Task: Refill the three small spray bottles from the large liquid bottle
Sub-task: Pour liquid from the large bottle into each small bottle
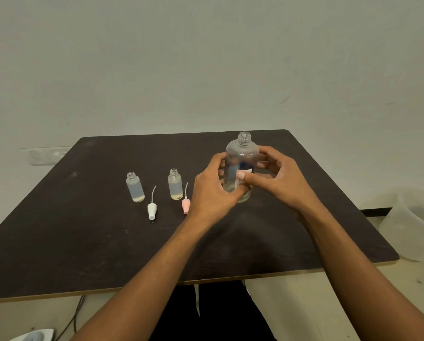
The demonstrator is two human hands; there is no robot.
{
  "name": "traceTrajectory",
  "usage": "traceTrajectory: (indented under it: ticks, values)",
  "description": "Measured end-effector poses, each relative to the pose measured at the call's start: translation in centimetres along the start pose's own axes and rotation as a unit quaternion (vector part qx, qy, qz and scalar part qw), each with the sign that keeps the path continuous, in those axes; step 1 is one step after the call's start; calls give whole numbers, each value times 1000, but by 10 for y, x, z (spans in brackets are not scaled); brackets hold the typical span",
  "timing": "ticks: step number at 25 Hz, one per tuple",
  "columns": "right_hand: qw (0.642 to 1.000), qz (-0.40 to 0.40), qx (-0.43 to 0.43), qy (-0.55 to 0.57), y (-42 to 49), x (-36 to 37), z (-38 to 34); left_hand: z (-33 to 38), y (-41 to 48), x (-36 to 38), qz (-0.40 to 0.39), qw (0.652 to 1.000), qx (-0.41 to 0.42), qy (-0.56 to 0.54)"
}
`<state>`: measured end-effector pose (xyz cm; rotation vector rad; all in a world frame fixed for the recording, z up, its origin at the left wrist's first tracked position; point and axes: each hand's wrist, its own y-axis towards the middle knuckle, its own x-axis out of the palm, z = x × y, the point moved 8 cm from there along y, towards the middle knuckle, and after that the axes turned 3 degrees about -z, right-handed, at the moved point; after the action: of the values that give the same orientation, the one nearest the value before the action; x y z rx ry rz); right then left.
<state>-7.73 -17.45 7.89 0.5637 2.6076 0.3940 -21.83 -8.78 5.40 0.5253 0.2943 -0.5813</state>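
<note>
Left hand [213,190] and right hand [282,183] grip the uncapped large bottle [243,153].
It is upright; on the bench [83,242] to its left stand the outer small bottle [135,187] and inner small bottle [175,184], both uncapped.

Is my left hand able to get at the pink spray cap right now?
Probably yes: the pink spray cap lies uncovered just beside the left hand, though it must first release the large bottle.

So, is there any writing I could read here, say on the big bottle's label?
Label on the large liquid bottle: white with a blue patch, print too blurred to read, partly covered by the right hand.
Small spray bottles: no print visible.
Nothing else carries readable text.
</note>
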Motion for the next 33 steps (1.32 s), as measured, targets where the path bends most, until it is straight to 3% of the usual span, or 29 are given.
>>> traceTrajectory:
  ticks: [10, 19, 33]
  values:
    - [999, 29, 2, -18, 27, -52, 19, 8, 51, 44, 2, 1000, -2, -17]
    - [997, 39, 55, -28, 79, -110, 103, -17, 127, 121, -45, 998, -40, -4]
    - [995, 19, 85, -43, 115, -131, 172, -65, 174, 173, -54, 994, -89, -18]
